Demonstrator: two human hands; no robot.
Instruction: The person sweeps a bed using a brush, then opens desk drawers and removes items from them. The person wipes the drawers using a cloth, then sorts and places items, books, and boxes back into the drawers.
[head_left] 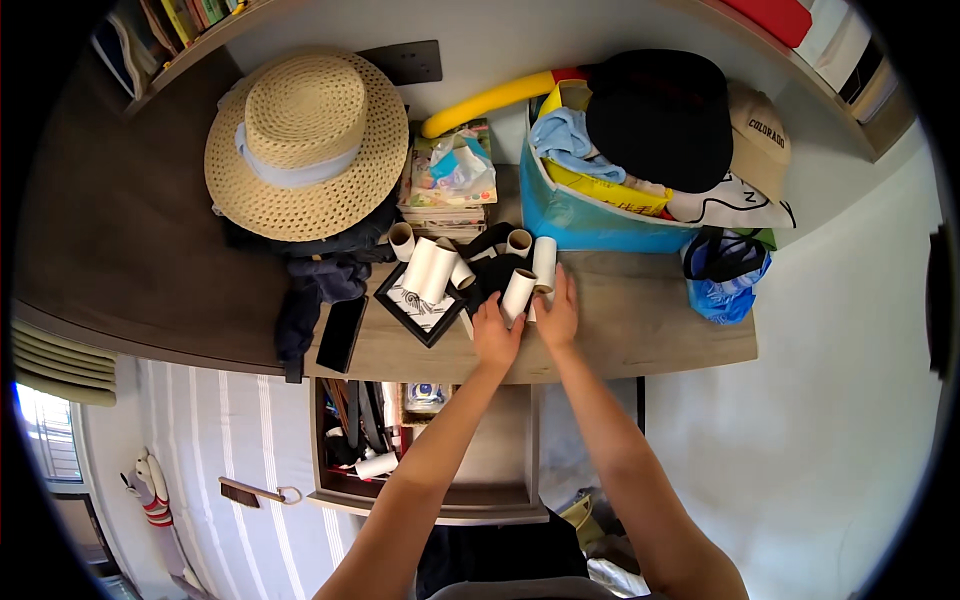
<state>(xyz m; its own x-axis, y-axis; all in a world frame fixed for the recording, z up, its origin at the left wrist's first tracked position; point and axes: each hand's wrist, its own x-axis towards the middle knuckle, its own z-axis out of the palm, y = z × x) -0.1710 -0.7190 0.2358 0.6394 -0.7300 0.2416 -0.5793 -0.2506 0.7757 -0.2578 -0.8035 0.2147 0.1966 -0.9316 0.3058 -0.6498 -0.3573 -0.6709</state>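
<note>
On the desk (650, 315), half-curled left grip (496, 338) touches white tube (518, 292), hold unclear; right grip (557, 320) loosely extended.

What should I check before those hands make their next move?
1. Left hand at a white cardboard tube: ok.
2. Right hand gripping a tube: cannot tell; contact is hidden.
3. Black picture frame free of tubes: not ok; a white roll overlaps it.
4. Drawer shut: not ok; it stands open.
5. Smartphone away from the desk's front edge: not ok; it lies close.
</note>
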